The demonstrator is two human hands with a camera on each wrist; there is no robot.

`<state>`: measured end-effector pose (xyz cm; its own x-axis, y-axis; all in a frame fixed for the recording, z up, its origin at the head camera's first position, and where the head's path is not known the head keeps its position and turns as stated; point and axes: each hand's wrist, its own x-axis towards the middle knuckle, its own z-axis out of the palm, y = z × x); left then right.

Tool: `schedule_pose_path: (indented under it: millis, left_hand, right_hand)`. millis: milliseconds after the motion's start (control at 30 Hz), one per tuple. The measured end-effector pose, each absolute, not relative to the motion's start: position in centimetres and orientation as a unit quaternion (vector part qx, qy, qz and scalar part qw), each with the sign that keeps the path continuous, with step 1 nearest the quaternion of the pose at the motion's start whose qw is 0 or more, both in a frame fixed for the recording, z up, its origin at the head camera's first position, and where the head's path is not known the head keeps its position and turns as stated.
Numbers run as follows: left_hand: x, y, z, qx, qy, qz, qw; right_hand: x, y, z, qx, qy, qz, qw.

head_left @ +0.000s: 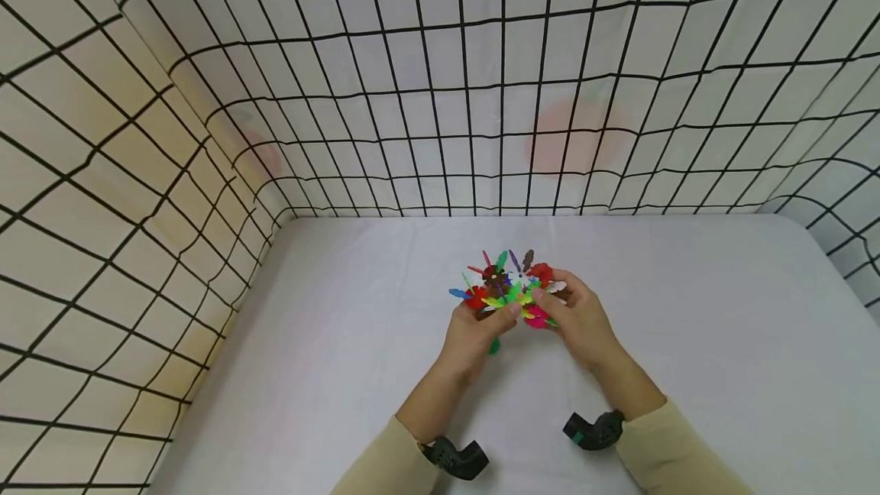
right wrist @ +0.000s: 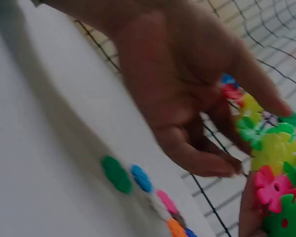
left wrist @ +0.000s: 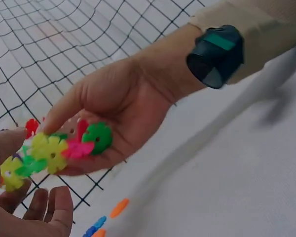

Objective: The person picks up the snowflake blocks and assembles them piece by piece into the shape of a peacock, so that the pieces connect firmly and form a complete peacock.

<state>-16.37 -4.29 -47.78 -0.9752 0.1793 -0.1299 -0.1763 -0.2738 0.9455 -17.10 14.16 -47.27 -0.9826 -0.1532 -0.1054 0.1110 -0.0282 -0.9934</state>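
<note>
Both hands hold a many-coloured cluster of flower-shaped plastic interlocking discs over the white table. The left hand grips its left side, thumb on top. In the right wrist view, the thumb of that left hand touches a green disc, its other fingers bent below. The right hand holds the right side, with its thumb near the yellow and green discs. In the left wrist view, the right hand has its thumb on a yellow disc, beside pink and green ones. Palms hide part of the cluster.
Loose discs lie on the table: a green one, a blue one, a pink one and an orange one. Black wire mesh backed with pale cloth walls the table at the back and sides.
</note>
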Motion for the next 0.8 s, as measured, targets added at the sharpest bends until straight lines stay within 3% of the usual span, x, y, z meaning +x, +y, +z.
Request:
schedule_pose_path:
  millis: [367, 600, 800]
  left_hand:
    - [-16.7, -3.1, -49.0, 0.021, 0.640, 0.761, 0.105]
    - [-17.4, -6.2, -49.1, 0.058, 0.833, 0.542, 0.093]
    - [-17.9, -8.3, -49.1, 0.089, 0.925, 0.353, 0.106]
  right_hand:
    - [-18.7, 22.7, -46.9, 0.019, 0.737, -0.661, 0.144]
    - [-19.1, 28.4, -48.3, 0.088, 0.748, -0.641, 0.149]
    - [-18.8, 30.5, -48.8, 0.130, 0.859, -0.478, 0.130]
